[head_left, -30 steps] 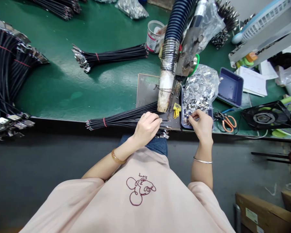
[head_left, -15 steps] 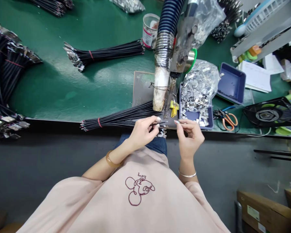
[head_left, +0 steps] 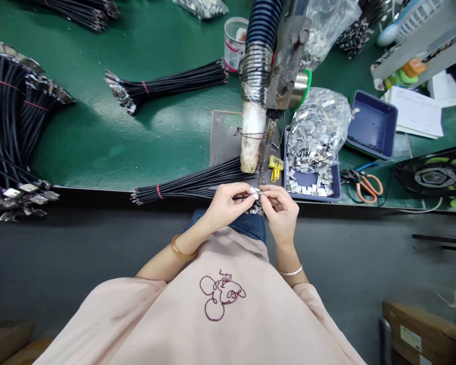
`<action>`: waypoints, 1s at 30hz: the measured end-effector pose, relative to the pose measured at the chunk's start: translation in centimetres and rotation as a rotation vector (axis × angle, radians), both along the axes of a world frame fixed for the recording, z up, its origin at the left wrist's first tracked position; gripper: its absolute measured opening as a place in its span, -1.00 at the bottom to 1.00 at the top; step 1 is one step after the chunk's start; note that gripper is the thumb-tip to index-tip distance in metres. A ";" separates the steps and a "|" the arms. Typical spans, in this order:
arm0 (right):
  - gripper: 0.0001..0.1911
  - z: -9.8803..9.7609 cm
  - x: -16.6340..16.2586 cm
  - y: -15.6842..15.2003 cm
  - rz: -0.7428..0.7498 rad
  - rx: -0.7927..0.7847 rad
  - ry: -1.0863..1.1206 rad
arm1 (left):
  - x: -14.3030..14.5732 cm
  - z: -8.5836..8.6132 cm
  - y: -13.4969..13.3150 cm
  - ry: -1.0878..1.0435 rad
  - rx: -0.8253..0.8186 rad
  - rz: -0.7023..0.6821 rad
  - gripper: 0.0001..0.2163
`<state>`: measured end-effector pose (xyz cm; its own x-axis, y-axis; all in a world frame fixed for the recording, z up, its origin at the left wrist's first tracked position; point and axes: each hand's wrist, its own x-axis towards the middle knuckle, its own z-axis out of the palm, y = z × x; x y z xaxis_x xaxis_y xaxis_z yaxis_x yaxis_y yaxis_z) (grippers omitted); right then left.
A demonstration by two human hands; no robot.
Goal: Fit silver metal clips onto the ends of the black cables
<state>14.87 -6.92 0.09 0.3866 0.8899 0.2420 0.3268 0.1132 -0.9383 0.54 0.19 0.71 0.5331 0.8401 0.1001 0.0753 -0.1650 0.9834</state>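
Note:
At the bench's front edge my left hand (head_left: 230,203) is closed in a pinch on a thin black cable, mostly hidden by the fingers. My right hand (head_left: 279,210) meets it, pinching a small silvery metal connector shell (head_left: 257,192) against the cable's end. Whether the two are joined I cannot tell. Beneath and left of my hands lies a bundle of black cables (head_left: 190,180) tied with a red band. Just beyond the fingertips a metal soldering tip (head_left: 266,152) points down beside a fume hose (head_left: 253,132). A yellow clip (head_left: 275,168) sits beside the tip.
A blue tray (head_left: 336,195) of loose metal shells in a plastic bag (head_left: 319,126) stands right of my hands. Beyond are pliers (head_left: 367,186), a second blue tray (head_left: 372,119) and a fan (head_left: 435,175). More tied cable bundles (head_left: 171,83) lie left, near a plastic cup (head_left: 234,45).
My right hand has moved left from beside the tray and now meets my left hand, with a metal shell at the fingertips. The view has shifted slightly.

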 end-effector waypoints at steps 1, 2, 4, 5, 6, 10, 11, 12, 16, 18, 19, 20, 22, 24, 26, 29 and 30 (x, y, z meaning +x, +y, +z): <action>-0.94 0.1 0.1 -0.1 0.002 0.005 -0.035 | 0.0 0.0 0.0 0.002 0.014 -0.005 -0.87; -0.93 0.1 0.1 -0.2 0.003 0.012 -0.079 | 0.0 0.0 0.1 0.003 0.025 -0.011 -0.88; -0.92 0.3 0.4 -0.4 0.009 0.038 -0.195 | -0.1 0.1 0.2 0.002 0.040 -0.030 -0.89; -0.90 0.4 0.6 -0.5 0.017 0.057 -0.267 | -0.1 0.1 0.2 0.006 0.055 -0.041 -0.90; -0.89 0.4 0.8 -0.7 0.029 0.075 -0.343 | -0.1 0.1 0.2 0.018 0.082 -0.049 -0.90; -0.83 0.9 1.6 -1.1 0.104 0.085 -0.576 | -0.1 -0.1 0.3 0.131 0.311 -0.047 -0.89; -0.82 1.0 1.8 -1.1 0.118 0.073 -0.599 | -0.1 -0.3 0.3 0.158 0.379 -0.045 -0.89; -0.82 1.0 1.9 -1.1 0.128 0.062 -0.605 | -0.1 -0.4 0.3 0.178 0.440 -0.045 -0.88; -0.88 0.9 1.5 -1.0 0.083 0.019 -0.430 | -0.3 -0.8 0.2 0.176 0.538 -0.064 -0.85; -0.91 0.5 0.9 -0.7 0.033 -0.020 -0.216 | -0.4 -0.6 0.1 0.148 0.460 -0.080 -0.84; -0.92 0.2 0.5 -0.6 0.016 -0.038 -0.105 | -0.5 -0.5 0.0 0.138 0.392 -0.089 -0.83; -0.92 -0.1 0.2 -0.5 0.005 -0.051 -0.010 | -0.5 -0.3 0.0 0.127 0.313 -0.100 -0.80; -0.91 -0.5 -0.5 -0.3 -0.016 -0.051 0.090 | -0.7 0.0 0.1 0.079 0.125 -0.126 -0.76; -0.93 -0.7 -1.0 -0.2 -0.051 -0.031 0.071 | -0.8 0.1 0.2 -0.009 -0.083 -0.149 -0.77; -0.93 -0.5 -1.1 -0.2 -0.104 0.011 -0.017 | -0.7 0.1 0.4 -0.091 -0.257 -0.152 -0.80; -0.88 0.0 -0.7 -0.6 -0.180 0.122 -0.175 | -0.3 0.2 0.7 -0.153 -0.374 -0.124 -0.82; -0.86 0.1 -0.6 -0.8 -0.178 0.162 -0.233 | -0.2 0.3 0.7 -0.164 -0.384 -0.116 -0.83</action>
<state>14.26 -7.71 0.21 0.4501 0.7560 0.4753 0.5585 0.1770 -0.8104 0.35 0.88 0.99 0.6290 0.7686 -0.1167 -0.0846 0.2169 0.9725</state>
